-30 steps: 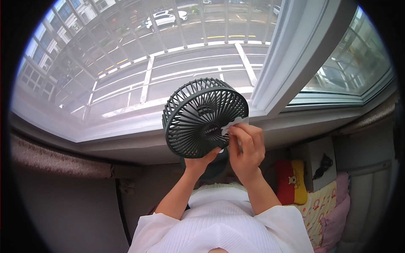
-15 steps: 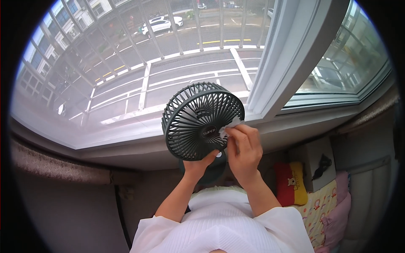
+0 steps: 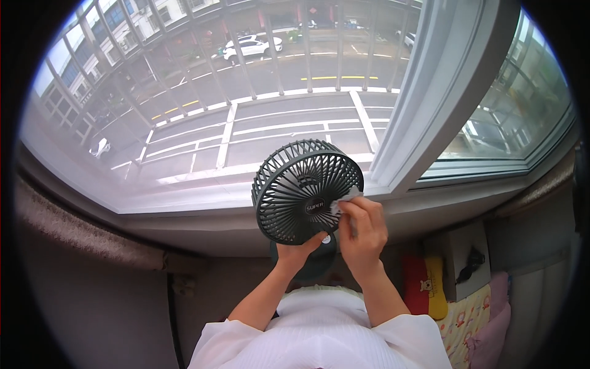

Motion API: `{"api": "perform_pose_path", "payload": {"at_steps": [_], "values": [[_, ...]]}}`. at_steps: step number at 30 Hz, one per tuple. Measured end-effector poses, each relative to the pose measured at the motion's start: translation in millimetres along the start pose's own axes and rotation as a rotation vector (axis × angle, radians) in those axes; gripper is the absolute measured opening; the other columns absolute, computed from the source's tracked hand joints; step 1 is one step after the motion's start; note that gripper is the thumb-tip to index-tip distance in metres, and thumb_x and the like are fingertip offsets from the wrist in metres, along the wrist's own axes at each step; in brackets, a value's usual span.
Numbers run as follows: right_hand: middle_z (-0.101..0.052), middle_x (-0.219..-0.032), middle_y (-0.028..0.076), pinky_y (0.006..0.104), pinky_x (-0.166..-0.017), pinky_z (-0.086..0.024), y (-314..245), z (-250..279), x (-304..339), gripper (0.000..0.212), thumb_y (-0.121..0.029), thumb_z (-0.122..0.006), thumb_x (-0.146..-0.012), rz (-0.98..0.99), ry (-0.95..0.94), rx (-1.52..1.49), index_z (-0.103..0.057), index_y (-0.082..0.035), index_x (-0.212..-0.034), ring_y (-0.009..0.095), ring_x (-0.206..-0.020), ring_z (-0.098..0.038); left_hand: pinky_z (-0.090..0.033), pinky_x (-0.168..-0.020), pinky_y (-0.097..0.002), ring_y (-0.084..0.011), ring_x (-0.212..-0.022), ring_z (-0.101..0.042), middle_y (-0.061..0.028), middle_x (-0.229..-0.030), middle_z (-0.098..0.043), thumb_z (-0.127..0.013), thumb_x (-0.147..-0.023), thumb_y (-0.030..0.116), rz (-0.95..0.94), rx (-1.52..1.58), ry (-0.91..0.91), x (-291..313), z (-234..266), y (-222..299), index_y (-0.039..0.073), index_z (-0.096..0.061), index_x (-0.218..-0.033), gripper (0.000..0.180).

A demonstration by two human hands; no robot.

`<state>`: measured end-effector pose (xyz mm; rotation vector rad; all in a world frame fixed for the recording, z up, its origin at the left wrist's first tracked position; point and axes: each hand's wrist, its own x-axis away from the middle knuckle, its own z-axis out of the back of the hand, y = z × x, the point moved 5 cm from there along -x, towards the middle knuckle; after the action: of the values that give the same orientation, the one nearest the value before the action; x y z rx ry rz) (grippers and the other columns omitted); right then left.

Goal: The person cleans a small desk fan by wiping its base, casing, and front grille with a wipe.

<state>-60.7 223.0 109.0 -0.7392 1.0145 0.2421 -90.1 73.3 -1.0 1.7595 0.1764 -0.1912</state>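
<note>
The right hand (image 3: 362, 230) pinches a small pale wad of cloth or tissue (image 3: 346, 198) between thumb and fingertips, its grip narrow and closed on the wad, which is pressed against the right side of the front grille of a dark green fan (image 3: 306, 190). The left hand (image 3: 299, 249) holds the fan from below, at the neck under the round head; its grip is largely hidden behind the grille, so how tightly it closes I cannot tell. To wipe well here, I judge the wad should follow the slats outward from the hub with light pressure, while the lower hand braces the head against twisting. Both forearms rise from the near edge, elbows bent, wrists lifted. The fan is held up before the window sill (image 3: 203, 203), with the white window frame (image 3: 430, 104) to the right and a street beyond the bars.
</note>
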Motion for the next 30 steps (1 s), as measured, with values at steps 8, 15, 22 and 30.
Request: {"api": "perform_pose_path", "payload": {"at_steps": [8,15,22,30], "values": [[-0.065,-0.095,0.013,0.0360,-0.075,-0.051,11,20,13,0.032,0.012,-0.067,-0.074,-0.068,0.099,-0.098,-0.064,-0.002,-0.103,0.031,-0.085,-0.062,-0.047,-0.099,-0.0348,-0.0193,-0.115,-0.055,-0.0075,-0.123,-0.057,-0.080,-0.073,-0.005,-0.048,-0.069,-0.038,6,1,-14,0.001,-0.050,-0.130,0.064],[-0.063,-0.097,0.010,0.0348,-0.076,-0.049,-2,-2,24,0.027,0.013,-0.066,-0.074,0.002,-0.052,-0.073,-0.069,-0.001,-0.096,0.029,-0.088,-0.060,-0.050,-0.092,-0.0309,-0.0170,-0.106,-0.058,-0.0065,-0.117,-0.060,-0.080,-0.075,-0.003,0.002,-0.085,-0.042,0,-9,0,0.000,-0.055,-0.124,0.055],[-0.063,-0.094,0.012,0.0364,-0.074,-0.050,11,4,25,0.022,0.013,-0.067,-0.073,-0.087,-0.060,-0.001,-0.069,0.002,-0.093,0.029,-0.085,-0.060,-0.053,-0.084,-0.0304,-0.0147,-0.098,-0.062,-0.0067,-0.109,-0.065,-0.084,-0.073,0.008,-0.076,-0.016,0.057,-1,-19,10,0.001,-0.058,-0.117,0.052],[-0.061,-0.097,0.010,0.0286,-0.059,-0.048,7,0,32,0.023,0.015,-0.064,-0.079,0.021,-0.049,-0.059,-0.067,0.001,-0.097,0.020,-0.078,-0.060,-0.051,-0.091,-0.0309,-0.0170,-0.104,-0.060,-0.0071,-0.115,-0.062,-0.086,-0.071,0.009,-0.008,-0.074,0.003,5,-12,6,0.001,-0.057,-0.122,0.058]]}}
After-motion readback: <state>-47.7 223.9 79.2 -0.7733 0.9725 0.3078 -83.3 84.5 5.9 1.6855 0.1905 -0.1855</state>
